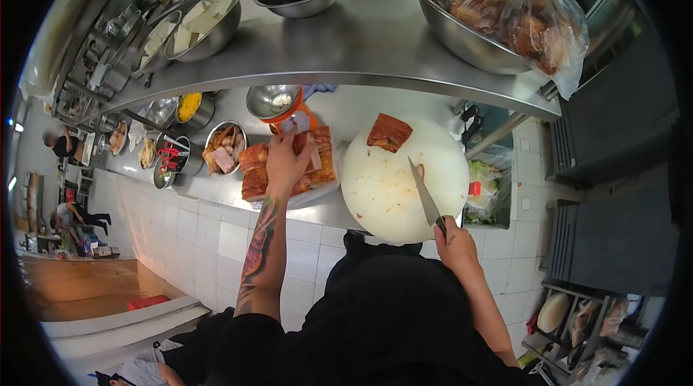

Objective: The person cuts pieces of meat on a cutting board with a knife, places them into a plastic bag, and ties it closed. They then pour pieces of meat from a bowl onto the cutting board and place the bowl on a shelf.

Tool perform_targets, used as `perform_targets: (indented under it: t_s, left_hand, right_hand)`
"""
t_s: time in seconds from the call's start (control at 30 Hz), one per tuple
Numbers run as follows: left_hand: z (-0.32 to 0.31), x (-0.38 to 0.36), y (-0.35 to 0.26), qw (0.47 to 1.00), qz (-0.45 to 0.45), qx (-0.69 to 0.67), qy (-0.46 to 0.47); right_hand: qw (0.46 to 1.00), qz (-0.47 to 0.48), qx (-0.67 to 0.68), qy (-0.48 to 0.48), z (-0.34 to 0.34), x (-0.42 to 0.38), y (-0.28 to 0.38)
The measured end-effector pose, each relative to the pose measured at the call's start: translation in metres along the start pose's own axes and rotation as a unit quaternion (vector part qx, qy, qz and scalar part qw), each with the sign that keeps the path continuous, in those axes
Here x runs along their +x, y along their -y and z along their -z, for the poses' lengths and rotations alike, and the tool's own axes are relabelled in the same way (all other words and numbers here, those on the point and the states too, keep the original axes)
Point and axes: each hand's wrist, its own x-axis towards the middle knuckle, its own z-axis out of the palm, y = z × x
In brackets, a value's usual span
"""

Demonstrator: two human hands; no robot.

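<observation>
My right hand (457, 243) is wrapped round the dark handle of a kitchen knife (427, 198), its blade slanting over the round white cutting board (375, 198). On the far part of the board lies a block of browned roast pork (390, 132). Over to the left, my left hand (286, 166) reaches onto several crisp-skinned roast pork pieces (254, 169) in a tray. Its fingers are bent round one piece of roast pork (313, 161); the hand hides part of it. A few crumbs are scattered on the board.
Just behind the pork stands an orange container (297, 120) beside a steel bowl (273, 101). A bowl of meat pieces (224, 148) is farther left. Overhead, a steel shelf (346, 46) holds bowls and a bagged load of meat (498, 10). Other people are at far left and lower left.
</observation>
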Motion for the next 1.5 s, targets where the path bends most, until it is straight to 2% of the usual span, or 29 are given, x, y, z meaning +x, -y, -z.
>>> perform_targets:
  t_s: [0.1,0.17,0.3,0.33,0.47,0.53,0.57,0.6,0.63,0.67,0.7,0.8,0.87,0.97,1.0,1.03,1.07,1.1,1.13,1.17,1.2,1.23,1.27,1.33,1.37,1.4,1.43,1.47,1.5]
  left_hand:
    - [0.005,0.000,-0.010,1.000,0.025,-0.003,-0.003]
    - [0.007,-0.001,-0.011,0.999,0.011,0.034,-0.015]
    - [0.008,0.000,-0.021,0.999,0.021,0.029,-0.003]
    - [0.006,0.000,-0.024,1.000,0.014,0.027,-0.001]
    - [-0.007,0.001,-0.050,0.993,-0.044,0.094,-0.055]
    - [-0.018,0.001,-0.080,0.981,-0.170,0.042,-0.082]
    - [-0.028,-0.008,-0.110,0.983,-0.178,0.021,-0.028]
    - [-0.051,-0.021,-0.128,0.981,-0.172,-0.046,0.071]
    - [-0.078,-0.034,-0.143,0.966,-0.162,-0.111,0.169]
    - [-0.101,-0.046,-0.157,0.950,-0.191,-0.109,0.221]
    - [-0.135,-0.059,-0.163,0.957,-0.236,-0.039,0.162]
    - [-0.178,-0.068,-0.189,0.965,-0.202,0.017,0.168]
    - [-0.193,-0.073,-0.188,0.963,-0.203,-0.116,0.135]
    - [-0.173,-0.085,-0.178,0.940,-0.234,-0.199,0.148]
    - [-0.154,-0.081,-0.168,0.947,-0.220,-0.192,0.137]
    - [-0.134,-0.074,-0.155,0.942,-0.153,-0.278,0.110]
    - [-0.115,-0.063,-0.140,0.923,-0.089,-0.365,0.083]
    - [-0.087,-0.044,-0.111,0.960,-0.091,-0.262,-0.030]
    - [-0.051,-0.026,-0.082,0.941,-0.062,-0.318,-0.095]
    - [-0.005,-0.009,-0.047,0.940,-0.048,-0.311,-0.131]
    - [0.015,0.007,-0.010,0.912,0.044,-0.357,-0.195]
    - [0.026,0.035,0.065,0.923,0.003,-0.262,-0.280]
    - [0.052,0.046,0.096,0.921,0.112,-0.232,-0.294]
    - [0.069,0.069,0.187,0.928,0.167,-0.137,-0.305]
    - [0.071,0.076,0.222,0.928,0.166,-0.138,-0.305]
    - [0.073,0.082,0.250,0.947,0.150,-0.081,-0.271]
    - [0.072,0.085,0.264,0.962,0.133,-0.023,-0.236]
    - [0.075,0.085,0.251,0.963,0.132,-0.024,-0.234]
    - [0.083,0.084,0.223,0.971,0.129,0.062,-0.194]
  right_hand:
    - [0.998,0.014,0.066,-0.004,0.006,-0.006,-0.003]
    - [0.985,0.023,0.163,-0.048,0.009,-0.013,-0.008]
    - [0.977,-0.019,0.198,-0.073,0.015,-0.017,-0.028]
    - [0.982,-0.017,0.172,-0.080,0.012,-0.015,-0.036]
    - [0.994,-0.020,0.083,-0.067,0.006,-0.011,-0.053]
    - [0.995,-0.027,0.069,-0.066,0.009,-0.011,-0.047]
    - [0.996,-0.029,0.054,-0.059,0.010,-0.012,-0.044]
    - [0.996,-0.032,0.052,-0.061,0.010,-0.013,-0.044]
    - [0.996,-0.031,0.058,-0.056,0.010,-0.012,-0.043]
    - [0.996,-0.030,0.063,-0.049,0.009,-0.011,-0.043]
    - [0.997,-0.035,0.059,-0.040,0.007,-0.010,-0.045]
    - [0.997,-0.025,0.052,-0.058,0.004,-0.013,-0.046]
    - [0.996,-0.016,0.053,-0.067,-0.001,-0.015,-0.052]
    - [0.995,-0.005,0.075,-0.065,-0.001,-0.014,-0.055]
    - [0.995,-0.007,0.078,-0.062,-0.001,-0.012,-0.057]
    - [0.996,0.005,0.077,-0.054,0.000,-0.011,-0.057]
    - [0.996,-0.024,0.078,-0.041,0.002,-0.010,-0.057]
    - [0.995,-0.056,0.078,-0.031,0.004,-0.010,-0.056]
    - [0.995,-0.052,0.077,-0.028,0.004,-0.009,-0.056]
    - [0.994,-0.069,0.086,-0.023,0.004,-0.009,-0.055]
    - [0.992,-0.086,0.095,-0.019,0.004,-0.008,-0.053]
    - [0.996,-0.037,0.051,-0.056,0.006,-0.010,-0.048]
    - [0.997,-0.034,0.050,-0.055,0.006,-0.008,-0.047]
    - [0.995,-0.065,0.069,-0.021,0.006,-0.006,-0.049]
    - [0.995,-0.065,0.069,-0.023,0.007,-0.005,-0.048]
    - [0.995,-0.071,0.064,-0.015,0.009,-0.005,-0.046]
    - [0.995,-0.078,0.058,-0.006,0.009,-0.005,-0.044]
    - [0.995,-0.080,0.058,-0.007,0.008,-0.004,-0.043]
    - [0.995,-0.070,0.063,-0.018,0.006,-0.004,-0.043]
